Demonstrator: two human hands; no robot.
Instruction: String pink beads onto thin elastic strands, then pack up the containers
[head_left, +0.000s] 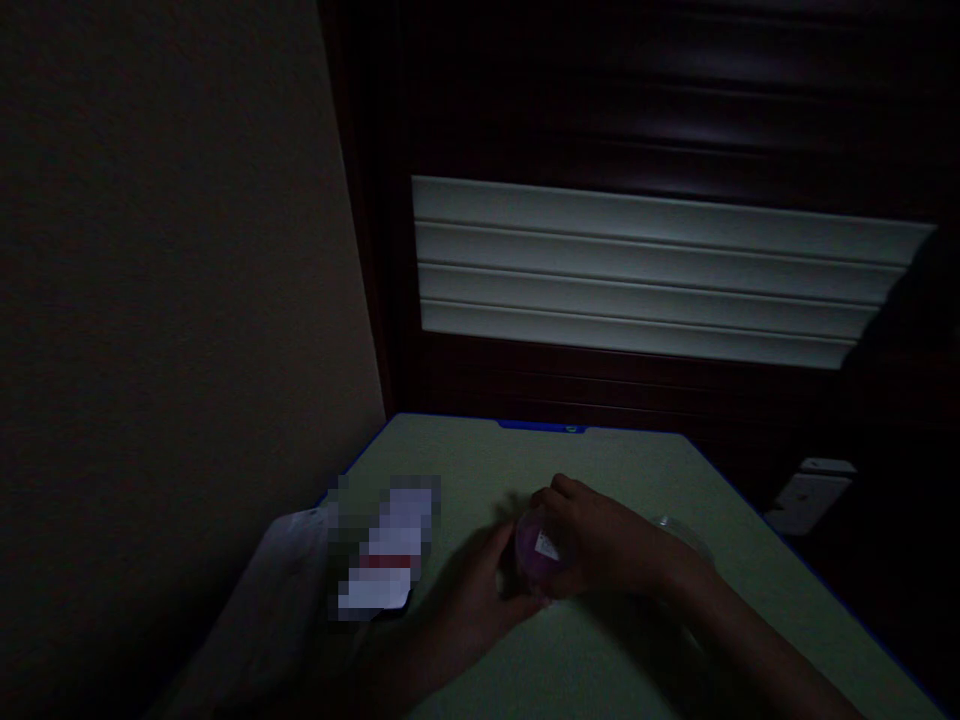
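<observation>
A small round tub [531, 562], purple inside with a white label, is between my hands over the table. My left hand [480, 595] curls round its left side, with the thumb along the near edge. From the right, my right hand [600, 535] is closed over the tub, its fingers reaching across the far rim and hiding part of it. Dim light keeps the fingertips from showing clearly. Behind my right wrist, partly covered by it, is a clear plastic container [694, 540].
The pale green table [465, 445] has a blue edge. A blurred-out phone-like object [390, 555] lies at left, beside a whitish bag or sheet [262, 590]. A wall [187, 250] rises left, a dark slatted panel [637, 270] behind. A white box-like object [814, 495] sits beyond the right edge.
</observation>
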